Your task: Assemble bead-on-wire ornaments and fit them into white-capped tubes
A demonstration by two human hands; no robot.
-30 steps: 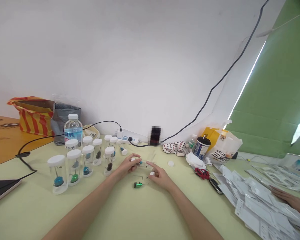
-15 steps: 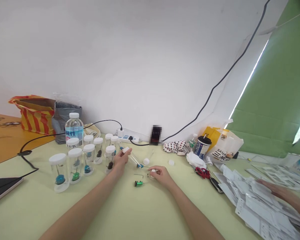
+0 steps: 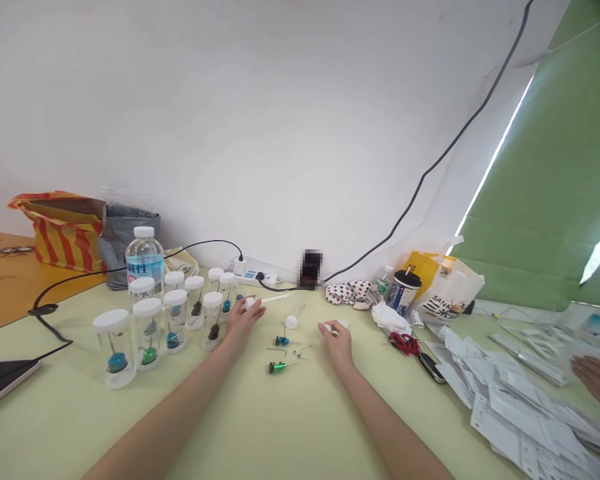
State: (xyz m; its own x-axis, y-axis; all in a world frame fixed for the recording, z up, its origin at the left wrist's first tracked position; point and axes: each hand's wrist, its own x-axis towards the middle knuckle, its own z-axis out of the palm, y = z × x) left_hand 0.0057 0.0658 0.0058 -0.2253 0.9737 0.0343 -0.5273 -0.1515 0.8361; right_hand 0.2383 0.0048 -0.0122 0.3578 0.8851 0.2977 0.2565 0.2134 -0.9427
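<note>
My left hand is around the white end of a clear tube, which points right toward the wall. My right hand pinches a small white cap; another white cap lies just behind its fingers. Between my hands, a second clear tube with a white end lies on the table. Nearer me are a blue metal piece with a black knob, a small hex key, a thin metal part and a green metal piece with a black knob and thin needle.
Several capped clear jars stand at left beside a water bottle. Behind is a power strip. On the right are red-handled scissors, a cup, white packets and another person's hand.
My left hand's tube has swung from pointing toward the blue piece to pointing right along the wall. My right hand has moved right with the white cap, uncovering the thin metal part.
</note>
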